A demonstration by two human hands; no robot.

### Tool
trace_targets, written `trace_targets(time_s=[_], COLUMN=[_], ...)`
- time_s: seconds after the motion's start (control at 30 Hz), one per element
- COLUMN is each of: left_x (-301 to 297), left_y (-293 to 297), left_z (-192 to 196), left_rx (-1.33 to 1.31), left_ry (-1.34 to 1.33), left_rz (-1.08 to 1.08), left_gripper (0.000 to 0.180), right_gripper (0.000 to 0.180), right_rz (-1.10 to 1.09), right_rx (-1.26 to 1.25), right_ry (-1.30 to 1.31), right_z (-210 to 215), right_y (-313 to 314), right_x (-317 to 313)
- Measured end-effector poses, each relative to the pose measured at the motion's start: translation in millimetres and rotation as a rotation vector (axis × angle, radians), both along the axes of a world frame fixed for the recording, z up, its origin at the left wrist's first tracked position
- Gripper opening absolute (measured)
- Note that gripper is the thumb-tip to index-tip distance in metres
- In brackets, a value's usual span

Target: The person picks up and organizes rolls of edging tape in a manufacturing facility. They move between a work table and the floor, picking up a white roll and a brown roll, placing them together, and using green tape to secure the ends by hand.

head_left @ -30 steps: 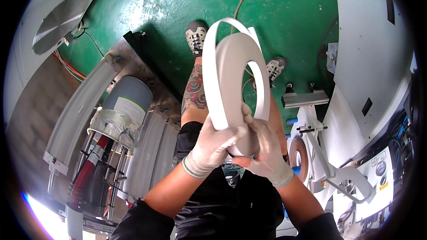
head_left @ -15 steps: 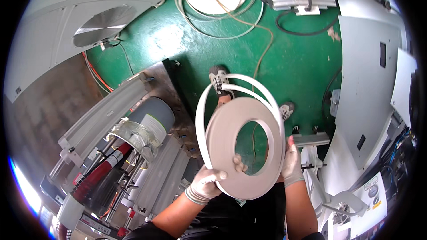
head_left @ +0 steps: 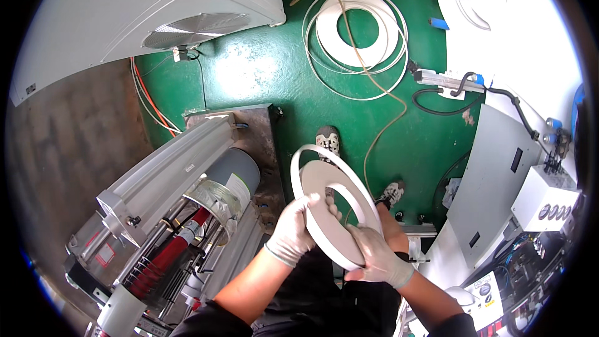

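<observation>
Beige roll (head_left: 327, 228) is hanging tilted in front of the person's legs, gripped from both sides. Left hand (head_left: 291, 228), gloved, is clamping its left rim, fingertips showing in the centre hole. Right hand (head_left: 377, 261), gloved too, is clamping its lower right. White strip (head_left: 296, 168) is looping loose off the roll's upper edge.

Around the roll: shoes (head_left: 327, 139) are standing just beyond it, one above, one to its right. Brown cable (head_left: 405, 110) is snaking over the green floor (head_left: 287, 81), above and right of it. White ring coil (head_left: 329, 31) is lying flat well beyond the roll, thin loops (head_left: 362, 98) around it. Roller machine (head_left: 168, 171) is blocking the roll's left side, grey cylinder (head_left: 232, 165) and red shaft (head_left: 156, 268) included. Grey cabinet (head_left: 193, 0) is standing far off its upper left. Grey panel (head_left: 493, 168) and white dial box (head_left: 543, 190) are closing off its right.

Markings: white label (head_left: 236, 191) with green edge is sitting on the cylinder, left of the roll. Red-and-white label (head_left: 105, 254) is showing further left. White dial panel (head_left: 488, 313), lower right of the roll, is carrying a yellow sticker. Print is coming out too small to read
</observation>
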State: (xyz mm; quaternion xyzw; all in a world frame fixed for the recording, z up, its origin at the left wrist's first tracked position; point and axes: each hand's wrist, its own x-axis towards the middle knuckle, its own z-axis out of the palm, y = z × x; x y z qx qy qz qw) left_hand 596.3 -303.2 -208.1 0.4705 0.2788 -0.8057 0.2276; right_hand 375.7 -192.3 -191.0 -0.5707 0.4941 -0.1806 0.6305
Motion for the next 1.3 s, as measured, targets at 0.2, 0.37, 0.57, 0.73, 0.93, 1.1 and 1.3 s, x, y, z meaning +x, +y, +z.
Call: trace_targets(time_s=[0.2, 0.37, 0.57, 0.73, 0.93, 1.1, 1.3], left_x=[-19, -33, -76, -79, -70, -70, -63], left_y=[-5, 20, 68, 47, 34, 21, 27], left_z=[-14, -68, -145, -156, -149, -146, -147], left_rx=[-0.237, -0.254, -0.25, -0.045, 0.059, -0.02, -0.104], left_ry=[-0.269, -0.373, -0.559, -0.525, -0.435, -0.389, -0.376], left_rz=[0.012, -0.054, 0.055, 0.085, -0.032, -0.076, -0.268], left_gripper=[0.043, 0.037, 0.037, 0.044, 0.06, 0.057, 0.061], right_gripper=[0.074, 0.066, 0.026, 0.07, 0.087, 0.064, 0.009], right_rz=[0.026, 0.251, 0.397, 0.85, 0.929, 0.827, 0.744], right_rx=[0.132, 0.403, -0.2, -0.51, -0.615, -0.685, -0.583], right_ry=[0.063, -0.094, 0.958, 1.306, 1.259, 1.137, 1.144], right_z=[-23, -108, -347, -451, -501, -515, -521], right_y=[-70, -115, -230, -292, -294, -308, -361], right_x=[35, -17, -150, -174, -125, -115, -110])
